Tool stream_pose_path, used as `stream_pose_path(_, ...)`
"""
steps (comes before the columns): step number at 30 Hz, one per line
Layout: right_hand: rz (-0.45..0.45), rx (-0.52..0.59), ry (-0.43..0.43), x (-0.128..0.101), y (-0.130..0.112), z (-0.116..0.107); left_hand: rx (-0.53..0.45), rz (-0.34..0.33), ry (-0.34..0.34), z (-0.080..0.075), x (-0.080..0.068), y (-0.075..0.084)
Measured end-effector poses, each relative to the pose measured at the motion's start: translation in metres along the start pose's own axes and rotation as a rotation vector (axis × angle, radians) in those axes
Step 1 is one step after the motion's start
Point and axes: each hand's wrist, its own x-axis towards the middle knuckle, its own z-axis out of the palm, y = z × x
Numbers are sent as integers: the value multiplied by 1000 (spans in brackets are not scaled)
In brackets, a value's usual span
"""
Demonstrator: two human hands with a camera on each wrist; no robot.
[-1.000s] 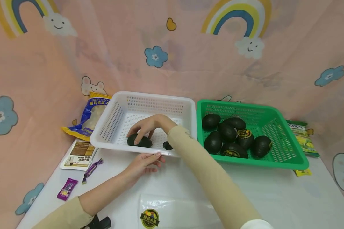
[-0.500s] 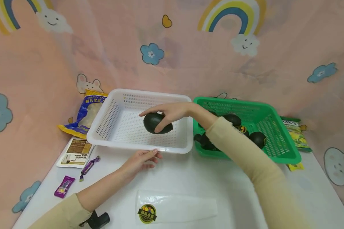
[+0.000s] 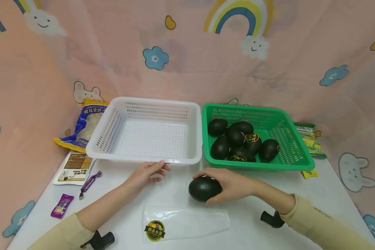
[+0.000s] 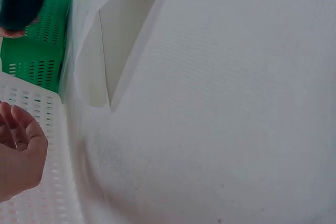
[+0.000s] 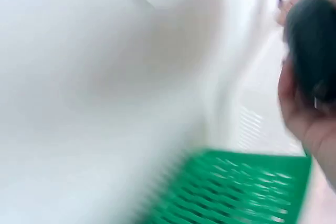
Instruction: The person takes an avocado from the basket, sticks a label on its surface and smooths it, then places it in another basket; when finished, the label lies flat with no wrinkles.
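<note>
My right hand [image 3: 232, 185] grips a dark avocado [image 3: 203, 189], thumb on its near side and fingers over its far side. It holds the fruit in front of the gap between the two baskets, just behind a clear plastic bag [image 3: 190, 224] with a round fruit label. My left hand [image 3: 145, 176] holds the front rim of the white basket [image 3: 98, 152], thumb on the rim and fingers loosely bent below it. No fruit lies in the white basket. Several avocados [image 3: 234, 137] fill the left part of the green basket [image 3: 300, 161], some with labels.
Left of the white basket lie a blue and yellow pasta bag [image 3: 85, 126], a white and brown packet [image 3: 75, 168] and two purple wrapped sweets [image 3: 61, 206]. Green and yellow packets [image 3: 312, 142] are right of the green basket. A patterned pink cloth [image 3: 128, 69] hangs behind.
My right hand has lifted the avocado out of the white basket and carried it right and towards me. The left hand stays at the basket rim. The head view has shifted slightly right.
</note>
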Motion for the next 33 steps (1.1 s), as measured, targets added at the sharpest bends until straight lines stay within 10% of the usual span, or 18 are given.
stream_pose_path(7,33,-46,73,0,34,39,-4,2,4,0,1,-1)
stream_pose_path(24,82,17,84,-1,36,32,-27,13,-8,1,5,1)
stream_pose_path(28,97,-11,130,-5,31,30,156,97,-101,1,-7,-5)
stream_pose_path(33,4,-100,229,-14,22,31,679,302,-282,-7,-47,-18)
